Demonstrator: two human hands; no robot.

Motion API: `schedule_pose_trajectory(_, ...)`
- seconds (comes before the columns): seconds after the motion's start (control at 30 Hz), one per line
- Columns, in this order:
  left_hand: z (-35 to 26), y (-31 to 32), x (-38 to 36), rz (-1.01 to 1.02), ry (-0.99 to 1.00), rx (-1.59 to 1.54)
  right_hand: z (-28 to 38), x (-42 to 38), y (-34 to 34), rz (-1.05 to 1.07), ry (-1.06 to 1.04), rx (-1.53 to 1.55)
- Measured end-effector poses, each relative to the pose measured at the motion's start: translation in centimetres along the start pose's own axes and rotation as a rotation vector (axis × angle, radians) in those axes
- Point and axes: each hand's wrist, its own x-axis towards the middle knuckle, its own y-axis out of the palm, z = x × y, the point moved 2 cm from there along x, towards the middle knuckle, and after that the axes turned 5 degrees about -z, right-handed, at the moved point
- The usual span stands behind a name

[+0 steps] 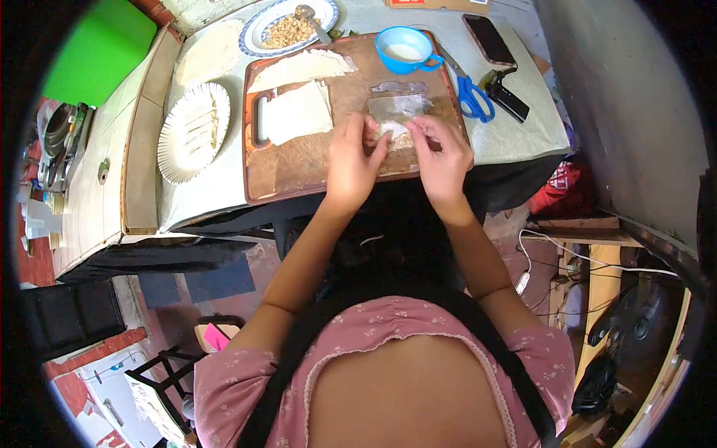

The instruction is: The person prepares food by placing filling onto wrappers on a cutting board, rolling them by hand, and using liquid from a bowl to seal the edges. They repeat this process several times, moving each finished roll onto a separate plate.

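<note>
Here I see the left hand (pixel 351 155) and right hand (pixel 446 153) both pinching a small, thin white sheet (pixel 392 131), near right on the brown rectangular board (pixel 295 170).

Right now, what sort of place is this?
Probably a home kitchen or cooking corner: there's a board, a cup, and a plate of chopped food.

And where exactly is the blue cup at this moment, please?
In the head view, the blue cup stands at the far right corner of the brown board, just left of the blue-handled scissors and beyond the right hand.
</note>
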Motion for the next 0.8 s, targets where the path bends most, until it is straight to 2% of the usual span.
schedule_pose_trajectory(0.27,0.7,0.4,-0.6,0.067,0.148,-0.030,-0.7,-0.2,-0.2,0.017,0.108,0.100)
schedule_pose_trajectory(0.37,0.4,0.6,-0.8,0.064,0.129,-0.034,-0.5,-0.6,-0.5,0.186,0.105,0.052)
schedule_pose_trajectory(0.47,0.3,0.6,-0.8,0.038,0.169,-0.003,-1.1,-1.1,-0.3,0.193,0.005,0.107)
schedule_pose_trajectory(0.57,0.2,0.6,-0.7,0.037,0.168,-0.007,0.0,-0.9,-0.9,0.280,0.061,0.140)
schedule_pose_trajectory(0.67,0.5,0.5,-0.6,0.060,0.134,-0.030,0.0,-0.6,-1.4,0.369,-0.125,-0.014)
schedule_pose_trajectory(0.73,0.7,0.3,-0.5,0.100,0.111,-0.020,-0.2,-0.4,-1.4,0.418,-0.136,-0.030)
schedule_pose_trajectory(0.8,0.7,0.3,-0.5,0.100,0.001,-0.114,-0.4,0.0,-1.4,0.439,-0.188,-0.042)
